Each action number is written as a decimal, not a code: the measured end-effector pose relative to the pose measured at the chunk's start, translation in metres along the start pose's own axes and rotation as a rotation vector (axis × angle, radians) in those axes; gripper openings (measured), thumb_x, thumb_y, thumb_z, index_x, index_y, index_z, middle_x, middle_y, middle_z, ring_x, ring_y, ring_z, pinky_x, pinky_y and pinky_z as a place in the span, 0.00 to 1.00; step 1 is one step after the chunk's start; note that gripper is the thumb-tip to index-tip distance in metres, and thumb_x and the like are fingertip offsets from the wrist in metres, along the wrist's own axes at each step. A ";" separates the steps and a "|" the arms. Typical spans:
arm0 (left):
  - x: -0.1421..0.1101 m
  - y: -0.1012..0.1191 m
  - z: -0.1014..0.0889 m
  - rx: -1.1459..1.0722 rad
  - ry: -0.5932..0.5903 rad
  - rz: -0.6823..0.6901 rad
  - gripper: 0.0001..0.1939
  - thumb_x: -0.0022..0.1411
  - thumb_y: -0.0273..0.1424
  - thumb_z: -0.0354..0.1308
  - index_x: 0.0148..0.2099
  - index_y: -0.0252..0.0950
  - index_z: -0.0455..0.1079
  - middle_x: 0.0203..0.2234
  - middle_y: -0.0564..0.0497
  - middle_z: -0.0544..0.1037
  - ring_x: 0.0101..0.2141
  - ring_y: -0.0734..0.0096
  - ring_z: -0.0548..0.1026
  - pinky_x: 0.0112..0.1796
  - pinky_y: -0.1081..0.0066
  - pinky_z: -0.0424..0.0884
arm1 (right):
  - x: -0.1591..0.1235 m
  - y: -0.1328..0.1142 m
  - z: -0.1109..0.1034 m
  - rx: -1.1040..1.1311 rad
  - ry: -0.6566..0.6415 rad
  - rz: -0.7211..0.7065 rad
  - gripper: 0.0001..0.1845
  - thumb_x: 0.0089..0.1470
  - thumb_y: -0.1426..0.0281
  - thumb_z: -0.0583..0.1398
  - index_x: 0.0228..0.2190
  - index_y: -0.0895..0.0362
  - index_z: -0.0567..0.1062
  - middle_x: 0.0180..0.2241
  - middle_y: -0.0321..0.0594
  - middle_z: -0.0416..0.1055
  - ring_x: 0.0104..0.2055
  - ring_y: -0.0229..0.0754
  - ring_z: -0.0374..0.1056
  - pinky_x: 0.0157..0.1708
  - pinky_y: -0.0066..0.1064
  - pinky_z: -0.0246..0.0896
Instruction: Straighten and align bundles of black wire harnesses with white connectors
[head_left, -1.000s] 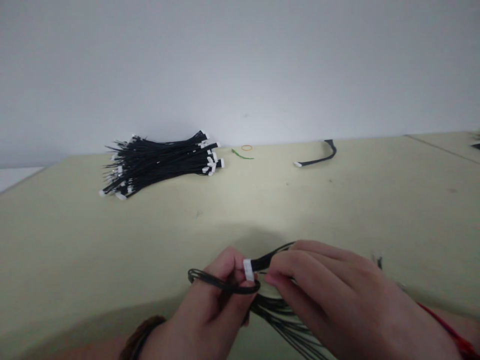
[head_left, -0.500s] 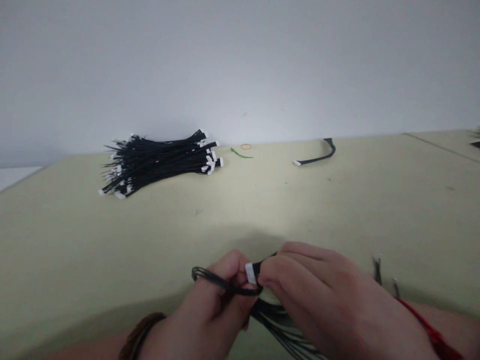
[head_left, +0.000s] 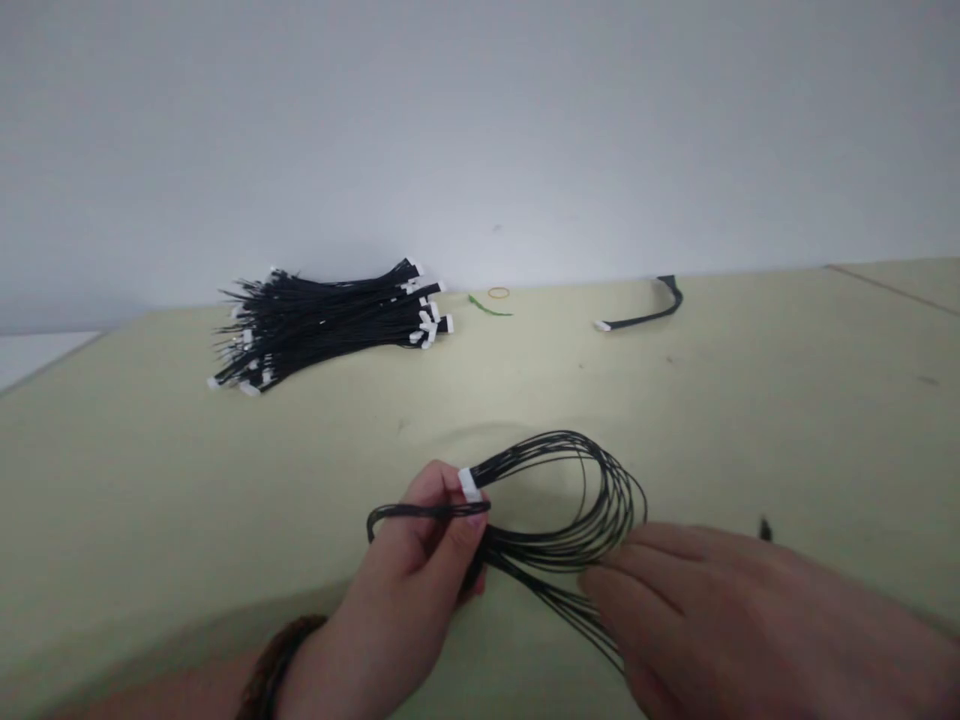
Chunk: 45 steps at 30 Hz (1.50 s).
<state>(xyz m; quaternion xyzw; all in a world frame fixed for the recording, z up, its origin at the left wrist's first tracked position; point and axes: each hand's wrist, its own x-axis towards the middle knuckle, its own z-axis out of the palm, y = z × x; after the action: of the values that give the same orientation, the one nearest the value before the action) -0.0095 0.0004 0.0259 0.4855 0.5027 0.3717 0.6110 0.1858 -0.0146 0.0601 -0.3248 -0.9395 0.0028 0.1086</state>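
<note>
A black wire harness with a white connector is in front of me, low in the middle. My left hand is closed and pinches it just beneath the connector. From the connector the thin wires arc up and round in a wide loop, back into the left hand. A smaller loop of wire lies across the left thumb and fingers. My right hand is closed on the wires at the loop's right side, palm down; its fingertips are partly hidden. Loose wires run beneath it.
A pile of black wire harnesses with white connectors lies at the back left, against the wall. A green strip and an orange rubber band lie beside it. One single harness rests curved at the back right.
My right hand has drawn away from the connector, to the right and down. The wires now spread in a wide open loop. The left hand still holds the connector end, slightly higher.
</note>
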 end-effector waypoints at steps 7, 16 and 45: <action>-0.003 0.008 0.002 0.043 -0.013 0.092 0.06 0.60 0.29 0.51 0.30 0.38 0.58 0.19 0.60 0.60 0.20 0.80 0.59 0.20 0.80 0.57 | 0.021 -0.010 0.013 0.195 -0.013 0.152 0.09 0.44 0.82 0.59 0.26 0.56 0.70 0.25 0.31 0.68 0.25 0.38 0.64 0.26 0.30 0.57; -0.001 0.004 0.000 0.026 -0.017 0.042 0.07 0.60 0.31 0.52 0.30 0.37 0.59 0.18 0.61 0.61 0.19 0.80 0.59 0.20 0.80 0.57 | 0.024 -0.006 0.014 0.438 -0.022 0.368 0.08 0.52 0.76 0.56 0.27 0.53 0.71 0.28 0.30 0.69 0.31 0.37 0.65 0.32 0.30 0.58; 0.003 -0.004 0.003 -0.228 -0.050 -0.105 0.08 0.59 0.34 0.53 0.32 0.37 0.59 0.14 0.63 0.61 0.14 0.85 0.58 0.15 0.83 0.54 | 0.014 0.008 -0.009 0.656 -0.146 0.432 0.12 0.45 0.78 0.56 0.28 0.48 0.70 0.20 0.22 0.67 0.19 0.29 0.61 0.17 0.21 0.51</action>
<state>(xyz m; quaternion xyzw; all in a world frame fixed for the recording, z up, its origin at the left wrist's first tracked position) -0.0057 0.0012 0.0211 0.3950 0.4665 0.3818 0.6932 0.1817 0.0000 0.0715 -0.4622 -0.8040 0.3484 0.1366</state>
